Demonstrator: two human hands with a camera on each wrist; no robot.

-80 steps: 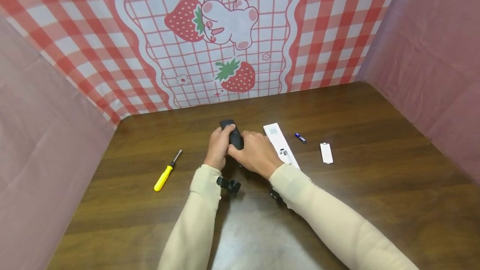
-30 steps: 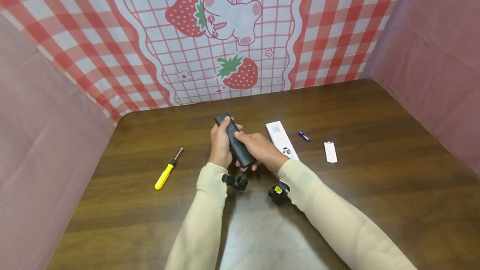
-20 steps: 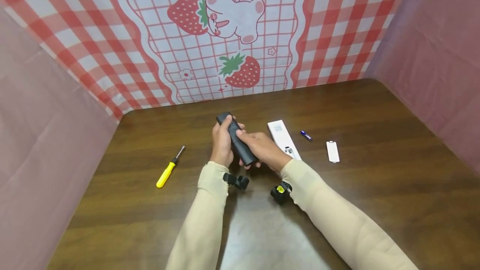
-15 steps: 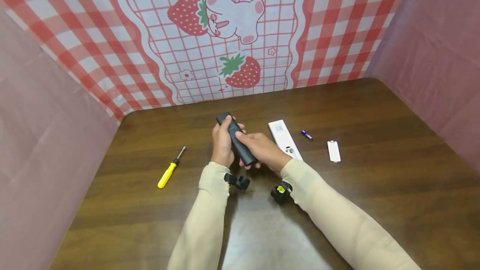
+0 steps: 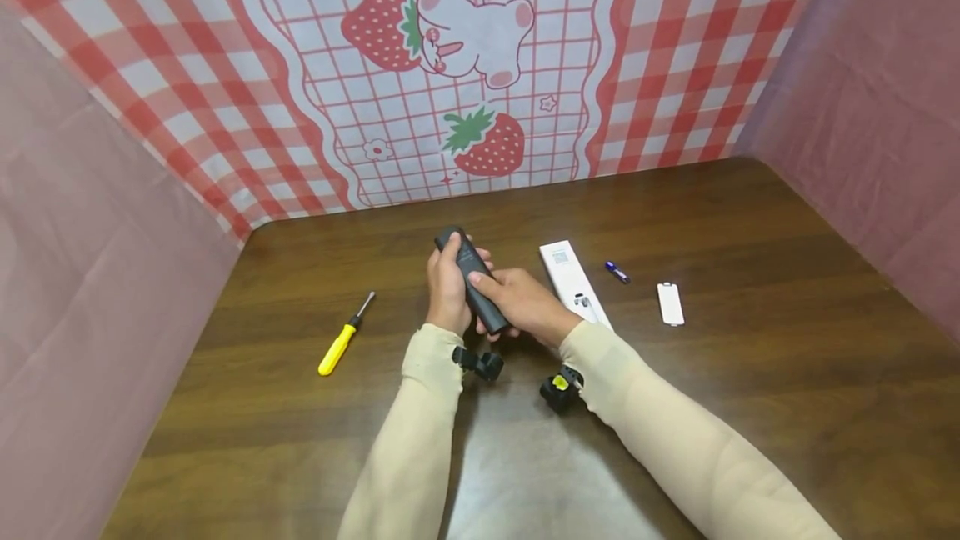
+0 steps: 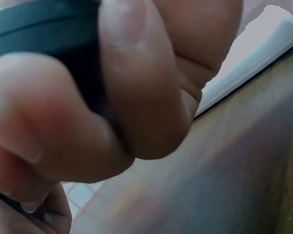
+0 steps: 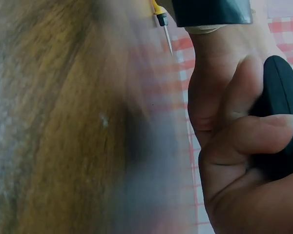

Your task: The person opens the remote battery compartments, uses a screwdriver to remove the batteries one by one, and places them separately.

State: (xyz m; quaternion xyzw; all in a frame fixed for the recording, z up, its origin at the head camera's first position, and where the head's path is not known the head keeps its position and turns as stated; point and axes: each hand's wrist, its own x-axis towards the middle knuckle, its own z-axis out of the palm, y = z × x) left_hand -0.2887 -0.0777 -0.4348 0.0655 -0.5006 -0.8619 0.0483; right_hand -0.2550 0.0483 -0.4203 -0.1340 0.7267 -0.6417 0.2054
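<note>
Both hands hold a slim black remote control (image 5: 480, 283) over the middle of the table, its face with small print turned up. My left hand (image 5: 447, 286) grips the far end, thumb on top and fingers beneath. My right hand (image 5: 528, 302) grips the near half from the right, its thumb lying across the upper face. Close up in the right wrist view, fingers curl round the rounded black end of the remote (image 7: 282, 97). The left wrist view has bent fingertips against its dark edge (image 6: 44, 34).
A yellow-handled screwdriver (image 5: 339, 347) lies to the left. Right of the hands is a long white box (image 5: 572, 277) printed with a small code and picture. Beyond it lie a small blue battery (image 5: 617, 272) and a flat white cover-like piece (image 5: 671, 304). A checked cloth (image 5: 667, 65) hangs behind the table.
Since the earliest frame the remote has come further into view and its near end has swung toward the right hand. Lately the right thumb has slid slightly down it.
</note>
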